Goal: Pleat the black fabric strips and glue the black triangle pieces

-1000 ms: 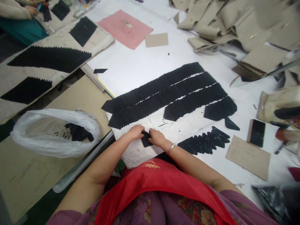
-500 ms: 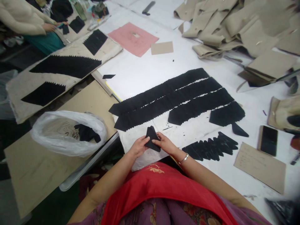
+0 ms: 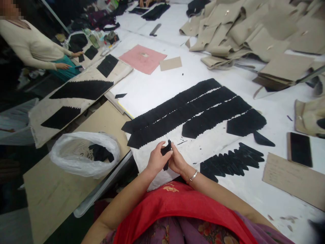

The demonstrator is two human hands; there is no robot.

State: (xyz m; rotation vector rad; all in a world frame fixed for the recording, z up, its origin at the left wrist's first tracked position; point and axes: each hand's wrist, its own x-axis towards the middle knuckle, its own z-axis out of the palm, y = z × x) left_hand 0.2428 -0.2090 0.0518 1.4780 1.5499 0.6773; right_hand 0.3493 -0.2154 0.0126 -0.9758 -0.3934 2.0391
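Observation:
Between my two hands is a small black fabric piece, folded or seen edge-on, held above the near edge of the white table. My left hand grips it from the left, thumb across its face. On the other side my right hand has its fingers closed against the piece, partly hiding it. Just beyond lie long rows of overlapping black pieces with zigzag edges. To the right of my hands a fanned row of black pointed pieces rests on the table, near a single black piece.
A plastic bag with scraps stands at left on a brown board. Beige pieces are heaped at the back right. A phone and cardboard lie at right. Another person works at far left.
The black piece was held flat, its broad face showing; now it is turned edge-on or folded, with my hands closer together. The camera view has tilted up, showing more of the other person.

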